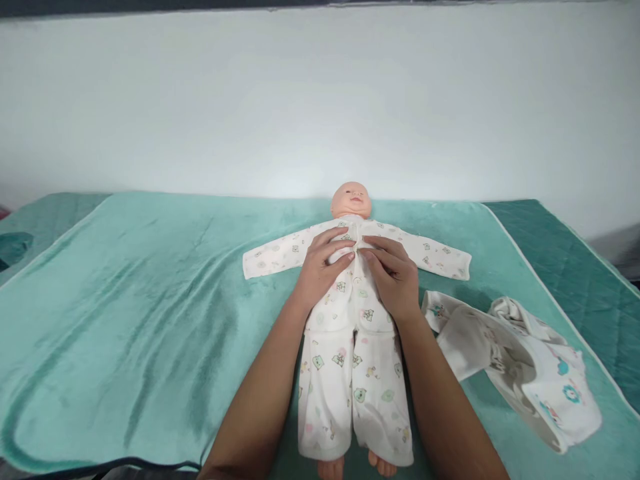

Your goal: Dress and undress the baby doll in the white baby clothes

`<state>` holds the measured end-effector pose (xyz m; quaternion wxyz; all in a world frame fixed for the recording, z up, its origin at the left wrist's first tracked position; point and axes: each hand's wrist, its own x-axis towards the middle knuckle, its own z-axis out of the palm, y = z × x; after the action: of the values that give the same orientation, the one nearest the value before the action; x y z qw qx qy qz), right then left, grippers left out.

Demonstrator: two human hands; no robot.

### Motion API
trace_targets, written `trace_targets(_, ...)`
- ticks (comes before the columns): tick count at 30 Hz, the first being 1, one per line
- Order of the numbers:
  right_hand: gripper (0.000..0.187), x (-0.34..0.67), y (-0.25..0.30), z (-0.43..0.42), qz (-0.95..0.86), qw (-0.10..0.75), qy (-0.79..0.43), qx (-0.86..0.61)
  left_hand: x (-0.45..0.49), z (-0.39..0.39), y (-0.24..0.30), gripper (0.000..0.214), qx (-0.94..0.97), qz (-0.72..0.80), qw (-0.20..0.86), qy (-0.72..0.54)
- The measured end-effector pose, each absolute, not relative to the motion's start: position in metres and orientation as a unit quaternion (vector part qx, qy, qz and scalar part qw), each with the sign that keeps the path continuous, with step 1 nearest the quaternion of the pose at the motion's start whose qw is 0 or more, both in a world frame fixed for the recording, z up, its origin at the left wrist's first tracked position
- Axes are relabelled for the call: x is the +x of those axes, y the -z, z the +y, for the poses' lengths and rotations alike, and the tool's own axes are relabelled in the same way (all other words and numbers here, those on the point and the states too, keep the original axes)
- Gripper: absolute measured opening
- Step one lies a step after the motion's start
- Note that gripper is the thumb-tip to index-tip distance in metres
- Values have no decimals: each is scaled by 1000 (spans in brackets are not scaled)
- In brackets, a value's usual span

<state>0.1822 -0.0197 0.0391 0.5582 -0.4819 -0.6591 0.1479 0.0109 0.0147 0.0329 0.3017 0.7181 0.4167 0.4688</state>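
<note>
A baby doll (351, 199) lies on its back with its head toward the wall, its sleeves spread wide and its toes showing at the bottom. It wears a white patterned shirt (340, 297) and matching pants (327, 393). On the left of the chest, my left hand (325, 259) pinches the shirt's front edge between thumb and forefinger. My right hand (393, 270) pinches the opposite edge, its fingertips almost meeting the left ones at the middle. Round fasteners run down the front below them. My fingers partly hide the one between them.
Crumpled white baby clothing (545, 380) with blue prints lies to the right of the doll. A light green blanket (125, 320) covers the darker quilted pad (565, 267). A white wall (300, 100) stands behind. A black cable (135, 461) runs along the lower left edge.
</note>
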Motion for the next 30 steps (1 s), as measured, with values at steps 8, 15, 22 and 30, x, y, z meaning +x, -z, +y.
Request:
trace_targets(8, 22, 183, -41, -20, -676, 544, -169, -468, 11, 16, -31, 20, 709, 413, 313, -478)
trace_targets(15, 23, 184, -39, -20, -688, 524, -190, -465, 11, 16, -32, 19, 703, 400, 328, -488)
trace_targets(22, 22, 184, -37, -19, -702, 507, -184, -465, 11, 15, -35, 16, 709, 414, 323, -471)
trace_targets(30, 13, 182, -38, -20, -699, 516, -167, -465, 14, 13, -38, 13, 734, 424, 265, -459)
